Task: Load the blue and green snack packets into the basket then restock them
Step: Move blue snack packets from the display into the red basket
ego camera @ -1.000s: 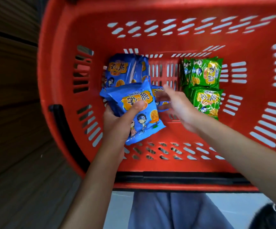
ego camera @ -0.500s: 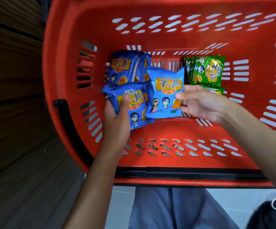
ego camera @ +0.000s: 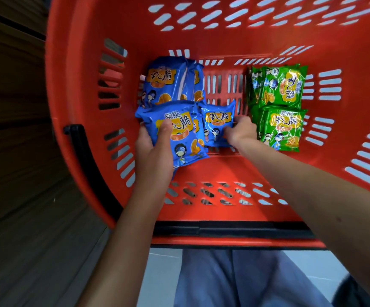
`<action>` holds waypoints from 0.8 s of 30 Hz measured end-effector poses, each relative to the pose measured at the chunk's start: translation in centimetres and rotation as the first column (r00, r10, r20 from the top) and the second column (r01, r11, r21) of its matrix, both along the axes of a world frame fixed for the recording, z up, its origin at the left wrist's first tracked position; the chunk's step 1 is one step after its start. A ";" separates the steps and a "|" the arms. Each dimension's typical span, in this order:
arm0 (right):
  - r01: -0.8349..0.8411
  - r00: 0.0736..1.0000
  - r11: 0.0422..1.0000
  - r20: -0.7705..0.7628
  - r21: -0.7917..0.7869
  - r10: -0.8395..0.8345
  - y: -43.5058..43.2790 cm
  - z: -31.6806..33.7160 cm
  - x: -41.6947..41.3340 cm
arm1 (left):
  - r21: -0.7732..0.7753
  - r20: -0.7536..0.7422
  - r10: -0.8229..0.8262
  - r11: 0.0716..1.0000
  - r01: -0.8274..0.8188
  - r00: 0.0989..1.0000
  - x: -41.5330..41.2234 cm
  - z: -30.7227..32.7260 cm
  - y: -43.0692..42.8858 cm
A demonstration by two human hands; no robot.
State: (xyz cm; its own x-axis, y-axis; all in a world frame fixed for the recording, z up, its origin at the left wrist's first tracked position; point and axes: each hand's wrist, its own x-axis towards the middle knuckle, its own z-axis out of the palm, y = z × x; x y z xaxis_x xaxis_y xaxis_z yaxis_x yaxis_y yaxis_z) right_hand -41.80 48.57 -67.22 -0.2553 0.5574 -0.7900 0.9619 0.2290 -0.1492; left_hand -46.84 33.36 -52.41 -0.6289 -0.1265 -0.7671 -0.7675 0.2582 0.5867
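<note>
A red plastic basket (ego camera: 223, 169) fills the view. My left hand (ego camera: 155, 149) grips a blue snack packet (ego camera: 179, 138) with the thumb across its front, low at the basket's left. My right hand (ego camera: 240, 131) pinches a second blue packet (ego camera: 216, 125) by its right edge, just beside the first. More blue packets (ego camera: 168, 83) stand behind them against the back left. Two green packets, an upper green packet (ego camera: 281, 87) and a lower green packet (ego camera: 283, 129), lie at the right on the basket floor.
A black handle (ego camera: 84, 156) hangs along the basket's left wall and a black bar (ego camera: 235, 229) runs along the near rim. Dark wooden shelving (ego camera: 13, 129) stands to the left. Grey trousers (ego camera: 223, 278) and a pale floor show below.
My right hand picked up a blue packet from the basket floor, raised it, then brought it down and left next to the packet in my left hand. The left hand stayed nearly still.
</note>
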 end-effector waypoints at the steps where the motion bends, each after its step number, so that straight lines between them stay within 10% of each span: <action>1: -0.077 0.997 0.997 0.021 0.003 0.077 0.1 0.1 0.0 | 0.009 0.005 0.006 1.000 -0.006 1.000 0.1 0.0 0.0; 6: -0.267 0.963 0.964 0.037 -0.014 0.267 0.0 2.7 0.3 | -0.009 0.038 0.013 1.000 -0.013 0.999 0.8 0.1 0.0; 9: 0.129 0.974 0.968 -0.155 -0.216 -0.165 -0.5 7.0 -0.2 | -0.017 0.032 -0.019 1.000 0.019 0.999 1.2 0.6 0.1; 13: 0.220 0.905 0.543 -0.038 -0.811 -0.423 0.0 13.7 -0.2 | 0.001 0.010 -0.143 0.990 0.143 0.990 1.8 1.3 0.3; 18: 0.211 0.924 0.712 -0.100 -0.670 -0.369 0.4 14.1 0.7 | -0.125 0.025 -0.388 0.913 0.388 0.921 2.7 1.6 0.5; 24: 0.399 0.869 0.851 -0.157 -0.341 -0.470 1.3 8.0 0.8 | -0.419 0.134 -0.848 0.420 0.805 0.513 5.8 3.7 -1.4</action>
State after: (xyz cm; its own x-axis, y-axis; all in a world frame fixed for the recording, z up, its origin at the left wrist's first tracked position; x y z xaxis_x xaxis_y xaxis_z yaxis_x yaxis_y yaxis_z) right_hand -40.97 49.91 -59.22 -0.2315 0.4099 -0.8823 0.8833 -0.2914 -0.3672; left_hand -41.02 31.99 -48.66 -0.6534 0.2329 -0.7203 -0.0103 0.9487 0.3161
